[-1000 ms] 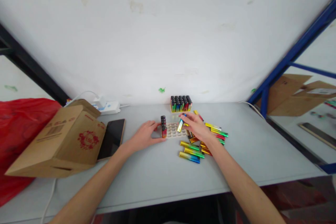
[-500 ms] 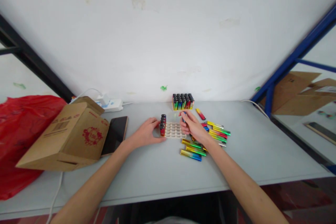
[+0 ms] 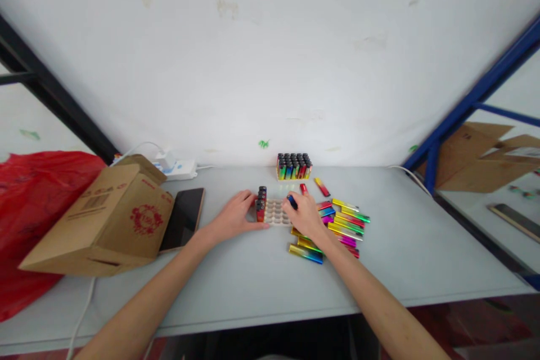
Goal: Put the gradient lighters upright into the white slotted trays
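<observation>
A white tray with rows of holes (image 3: 276, 214) lies on the table, with several red lighters (image 3: 261, 205) upright along its left side. My left hand (image 3: 237, 215) rests at the tray's left edge, thumb and fingers spread apart around that corner. Over the tray's right part, my right hand (image 3: 304, 212) holds a dark blue lighter (image 3: 292, 201) between its fingers. A red lighter (image 3: 304, 189) shows just beyond that hand. Many shiny coloured lighters (image 3: 346, 225) lie in a loose pile to the right, partly hidden by my right hand and forearm.
Behind the tray stands a full block of upright lighters (image 3: 294, 167), with a red and yellow lighter (image 3: 322, 187) lying nearby. On the left are a phone (image 3: 184, 218), a cardboard box (image 3: 105, 219), a red bag (image 3: 29, 225) and a power strip (image 3: 181, 169).
My right hand has moved slightly left and down over the tray with the blue lighter, and a red lighter now shows beyond it. My left hand stays at the tray. The view has shifted slightly.
</observation>
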Demonstrator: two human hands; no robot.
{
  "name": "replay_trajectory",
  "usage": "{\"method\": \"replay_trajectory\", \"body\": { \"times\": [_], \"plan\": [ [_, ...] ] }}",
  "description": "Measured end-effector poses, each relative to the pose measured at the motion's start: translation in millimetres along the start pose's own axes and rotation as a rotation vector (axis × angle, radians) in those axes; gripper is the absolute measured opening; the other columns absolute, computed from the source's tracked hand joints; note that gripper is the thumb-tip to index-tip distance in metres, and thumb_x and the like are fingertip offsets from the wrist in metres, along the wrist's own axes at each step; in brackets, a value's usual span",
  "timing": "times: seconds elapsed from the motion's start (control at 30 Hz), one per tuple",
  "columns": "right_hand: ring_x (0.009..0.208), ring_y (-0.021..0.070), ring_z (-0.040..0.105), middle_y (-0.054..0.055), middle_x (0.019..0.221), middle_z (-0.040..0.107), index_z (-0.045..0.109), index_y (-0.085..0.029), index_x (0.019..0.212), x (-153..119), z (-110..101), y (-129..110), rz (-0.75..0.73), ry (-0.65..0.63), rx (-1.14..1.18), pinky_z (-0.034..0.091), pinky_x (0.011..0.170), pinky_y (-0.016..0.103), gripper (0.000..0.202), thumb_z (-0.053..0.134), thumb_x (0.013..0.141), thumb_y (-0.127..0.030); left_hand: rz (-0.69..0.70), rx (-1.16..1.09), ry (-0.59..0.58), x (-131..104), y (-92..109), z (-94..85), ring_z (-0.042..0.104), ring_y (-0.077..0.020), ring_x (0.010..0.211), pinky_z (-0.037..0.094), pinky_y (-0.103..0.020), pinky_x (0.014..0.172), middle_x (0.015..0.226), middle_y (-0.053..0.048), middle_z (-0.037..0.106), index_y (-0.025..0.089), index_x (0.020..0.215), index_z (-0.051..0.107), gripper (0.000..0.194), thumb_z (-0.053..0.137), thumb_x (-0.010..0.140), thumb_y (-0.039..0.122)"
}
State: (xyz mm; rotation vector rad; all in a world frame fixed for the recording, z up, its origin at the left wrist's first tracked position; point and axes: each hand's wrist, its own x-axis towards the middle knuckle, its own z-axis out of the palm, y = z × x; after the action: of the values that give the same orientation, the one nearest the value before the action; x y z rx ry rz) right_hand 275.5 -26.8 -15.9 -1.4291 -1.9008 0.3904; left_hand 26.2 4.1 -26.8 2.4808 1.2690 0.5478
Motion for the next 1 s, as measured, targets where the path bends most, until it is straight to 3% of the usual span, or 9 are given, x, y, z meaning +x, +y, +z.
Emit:
{"method": "replay_trajectory", "body": {
  "times": [0.2, 0.37, 0.43, 0.53, 0.77, 1.0],
  "plan": [
    [0.064, 0.0210, 0.053, 0.000, 0.064, 0.059, 0.050, -0.027, 0.075, 2.3, -3.9, -0.3, -0.016, 0.045, 0.091, 0.039, 0.069, 0.033, 0.042, 0.052, 0.109, -0.052, 0.000, -0.006, 0.008, -0.8, 0.4, 0.1, 0.068, -0.0348, 0.107, 0.055, -0.047, 0.100, 0.116, -0.012, 0.069, 0.020, 0.111, 0.069, 0.070, 0.084, 0.078, 0.079],
    [0.060, 0.0199, 0.048, 0.000, 0.059, 0.053, 0.039, -0.028, 0.066, 1.7, -4.1, 3.6, -0.020, 0.049, 0.035, 0.035, 0.064, 0.034, 0.043, 0.054, 0.103, -0.042, 0.013, 0.010, 0.007, -0.7, 1.9, -0.9, 0.067, -0.0338, 0.104, 0.056, -0.046, 0.097, 0.112, -0.012, 0.069, 0.020, 0.108, 0.070, 0.068, 0.083, 0.078, 0.080],
    [0.060, 0.0199, 0.048, 0.000, 0.059, 0.052, 0.040, -0.028, 0.067, 0.6, -3.6, 4.7, -0.037, 0.053, 0.035, 0.034, 0.064, 0.034, 0.038, 0.054, 0.100, -0.037, 0.015, 0.005, 0.009, -0.7, 2.0, -0.8, 0.067, -0.0343, 0.104, 0.056, -0.047, 0.097, 0.113, -0.012, 0.069, 0.020, 0.108, 0.070, 0.069, 0.082, 0.078, 0.081],
    [0.063, 0.0212, 0.050, 0.000, 0.062, 0.053, 0.044, -0.028, 0.071, -0.6, -3.8, 3.3, -0.036, 0.091, 0.062, 0.038, 0.066, 0.034, 0.036, 0.052, 0.104, -0.041, 0.020, -0.010, 0.023, -0.7, 1.6, -0.2, 0.068, -0.0341, 0.102, 0.056, -0.047, 0.096, 0.112, -0.012, 0.070, 0.020, 0.107, 0.071, 0.069, 0.082, 0.078, 0.082],
    [0.097, 0.0273, 0.066, 0.010, 0.101, 0.068, 0.060, -0.026, 0.095, 4.1, -3.7, -0.7, -0.157, 0.033, 0.159, 0.052, 0.090, 0.041, 0.035, 0.041, 0.114, -0.048, 0.021, 0.007, 0.020, -0.5, 1.2, 1.2, 0.067, -0.0347, 0.104, 0.056, -0.047, 0.097, 0.110, -0.012, 0.070, 0.020, 0.106, 0.070, 0.069, 0.082, 0.078, 0.083],
    [0.081, 0.0264, 0.065, 0.006, 0.084, 0.067, 0.058, -0.027, 0.095, 11.7, 6.7, 10.2, -0.160, -0.044, 0.123, 0.051, 0.079, 0.038, 0.037, 0.040, 0.116, -0.051, 0.033, 0.030, 0.021, -1.4, 3.0, 0.3, 0.067, -0.0350, 0.106, 0.055, -0.047, 0.099, 0.112, -0.012, 0.070, 0.021, 0.109, 0.071, 0.067, 0.083, 0.079, 0.080]
  ]
}}
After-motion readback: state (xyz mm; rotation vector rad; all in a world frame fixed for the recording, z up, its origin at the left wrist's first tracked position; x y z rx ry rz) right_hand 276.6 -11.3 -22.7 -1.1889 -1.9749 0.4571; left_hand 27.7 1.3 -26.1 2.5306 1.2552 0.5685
